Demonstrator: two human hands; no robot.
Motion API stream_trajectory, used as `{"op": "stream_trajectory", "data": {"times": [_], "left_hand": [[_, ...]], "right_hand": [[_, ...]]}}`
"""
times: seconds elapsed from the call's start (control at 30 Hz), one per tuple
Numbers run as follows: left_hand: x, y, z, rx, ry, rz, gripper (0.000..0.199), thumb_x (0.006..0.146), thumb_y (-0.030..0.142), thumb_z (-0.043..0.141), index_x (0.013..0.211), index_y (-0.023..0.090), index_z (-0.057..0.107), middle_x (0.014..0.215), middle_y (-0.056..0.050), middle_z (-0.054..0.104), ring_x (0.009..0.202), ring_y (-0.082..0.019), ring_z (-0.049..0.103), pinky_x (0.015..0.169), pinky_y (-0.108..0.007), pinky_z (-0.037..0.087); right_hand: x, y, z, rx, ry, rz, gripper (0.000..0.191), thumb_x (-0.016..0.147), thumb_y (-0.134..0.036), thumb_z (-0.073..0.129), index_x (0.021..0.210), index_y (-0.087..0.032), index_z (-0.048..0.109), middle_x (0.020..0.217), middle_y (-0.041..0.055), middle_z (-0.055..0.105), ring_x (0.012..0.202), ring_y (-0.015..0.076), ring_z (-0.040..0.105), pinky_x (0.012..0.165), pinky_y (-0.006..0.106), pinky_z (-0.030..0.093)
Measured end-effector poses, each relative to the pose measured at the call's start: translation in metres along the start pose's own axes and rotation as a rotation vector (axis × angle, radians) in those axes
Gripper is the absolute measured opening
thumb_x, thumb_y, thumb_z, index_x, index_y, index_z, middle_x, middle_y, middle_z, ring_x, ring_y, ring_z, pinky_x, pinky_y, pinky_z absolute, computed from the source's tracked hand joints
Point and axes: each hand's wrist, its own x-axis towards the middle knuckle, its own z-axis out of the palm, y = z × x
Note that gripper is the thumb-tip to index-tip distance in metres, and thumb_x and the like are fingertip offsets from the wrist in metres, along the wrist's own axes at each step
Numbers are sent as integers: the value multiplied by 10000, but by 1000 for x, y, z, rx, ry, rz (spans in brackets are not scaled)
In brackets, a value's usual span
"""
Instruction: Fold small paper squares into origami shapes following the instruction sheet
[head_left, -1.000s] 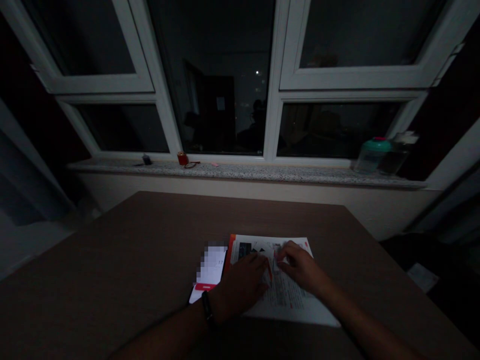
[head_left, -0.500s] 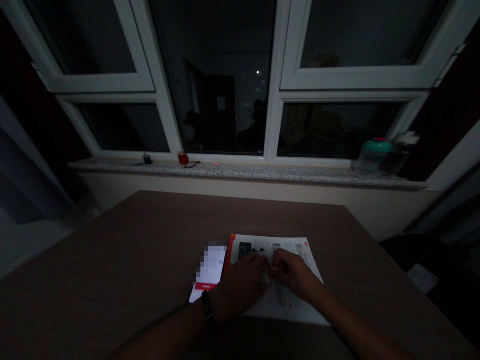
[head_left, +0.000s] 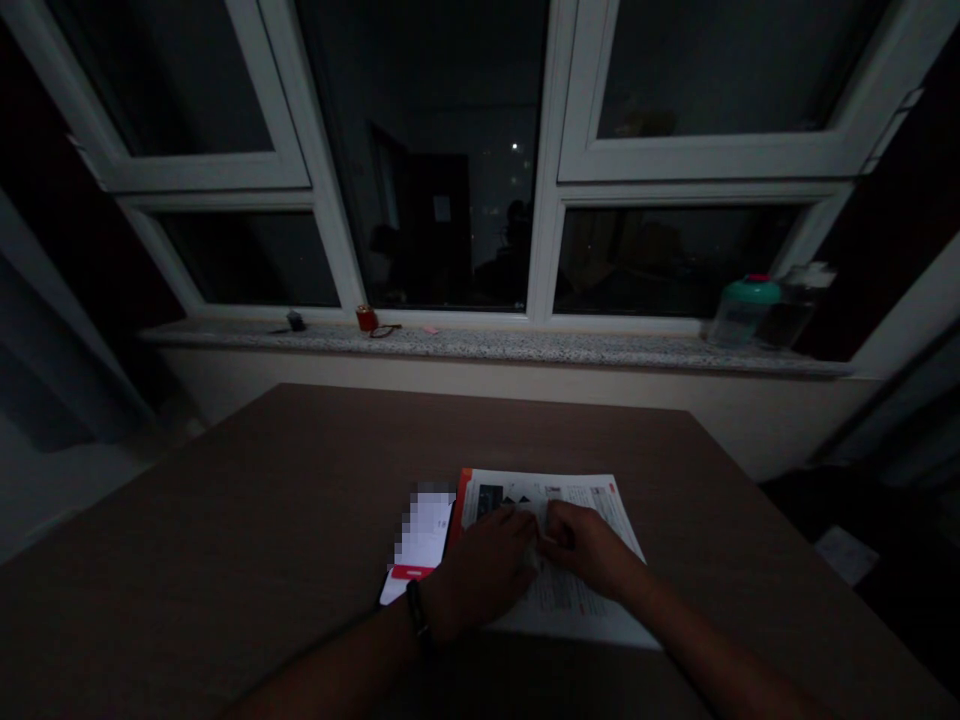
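Resting the left hand (head_left: 484, 565) palm down on a printed booklet (head_left: 577, 600), with fingers (head_left: 514, 525) stretched side by side and wrapped around nothing visible; probably spread so to hold the page flat and stop it sliding on the bench (head_left: 337, 450). Held facing it, from the opposite side: the right hand (head_left: 589, 545), bent at the knuckles, with thumb and forefinger drawn in just beside the left fingertips. Too dark there to say whether pinching something small or merely curled over the paper.

Slanting in from below: the left forearm (head_left: 345, 660), with a dark wristband (head_left: 418, 612) at the wrist, and the right forearm (head_left: 697, 635), crossing the booklet's right edge. Angled to meet over the middle of the page, close under the gaze.

Lying left of the left fingers, along the booklet's orange edge: a lit phone (head_left: 424, 530) (partly pixelated), perhaps set there for easy glancing. Well beyond the fingers, on the windowsill (head_left: 495, 345): a green-lidded bottle (head_left: 750, 300).
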Motion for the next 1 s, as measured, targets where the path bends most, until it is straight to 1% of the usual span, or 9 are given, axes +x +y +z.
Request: {"op": "stream_trajectory", "data": {"times": [0.07, 0.23, 0.33, 0.47, 0.57, 0.73, 0.9, 1.0], "left_hand": [[-1, -1, 1, -2, 2, -1, 431, 894, 231, 612, 1307, 183, 500, 1344, -94, 556, 1303, -282, 460, 1105, -430, 387], [-2, -2, 2, 16, 4, -14, 498, 900, 266, 633, 1364, 163, 482, 1405, -94, 531, 1333, -293, 436, 1125, -433, 372], [-1, 0, 1, 28, -11, -12, 471, 905, 267, 628, 1340, 135, 501, 1392, -113, 540, 1326, -302, 443, 1109, -430, 388], [1, 3, -2, 34, 7, -21, 391, 935, 272, 584, 1301, 146, 528, 1356, -109, 565, 1299, -296, 468, 1091, -434, 402], [2, 4, -4, 22, -4, -27, 378, 929, 278, 599, 1280, 152, 536, 1319, -109, 583, 1275, -291, 487, 1072, -431, 418], [2, 4, -5, -11, -15, -22, 384, 899, 319, 658, 1238, 171, 555, 1265, -94, 602, 1231, -284, 516, 1051, -428, 432], [2, 2, -3, -33, 1, -24, 374, 874, 309, 687, 1204, 181, 564, 1239, -82, 608, 1195, -279, 532, 1028, -425, 444], [2, 1, -2, -31, 17, -11, 364, 875, 308, 683, 1198, 185, 567, 1223, -76, 610, 1197, -272, 528, 1035, -424, 437]], "right_hand": [[2, 3, 1, -14, 37, -2, 218, 790, -161, 627, 705, -223, 436, 663, -54, 516, 625, 133, 490, 563, 228, 323], [6, 9, 3, -55, 126, 19, 192, 822, -209, 614, 714, -225, 457, 662, -39, 536, 625, 147, 511, 572, 240, 339], [5, 11, 3, -50, 164, 33, 181, 818, -219, 612, 714, -226, 464, 654, -35, 546, 619, 151, 518, 573, 245, 348], [4, 14, 3, 51, 183, 49, 170, 807, -237, 629, 715, -223, 487, 640, -40, 544, 605, 147, 516, 563, 243, 356], [4, 15, 3, 128, 196, 74, 160, 797, -239, 639, 715, -220, 502, 625, -46, 531, 602, 145, 513, 550, 239, 356], [2, 10, 2, 130, 150, 33, 120, 827, -260, 631, 773, -216, 533, 650, -43, 537, 609, 142, 505, 560, 239, 362], [0, 6, 5, 49, 80, -16, 146, 841, -261, 626, 760, -217, 514, 676, -36, 548, 618, 138, 501, 561, 237, 353], [0, 5, 7, 21, 74, -22, 155, 834, -238, 616, 744, -220, 491, 659, -41, 532, 605, 136, 491, 550, 234, 338]]}}
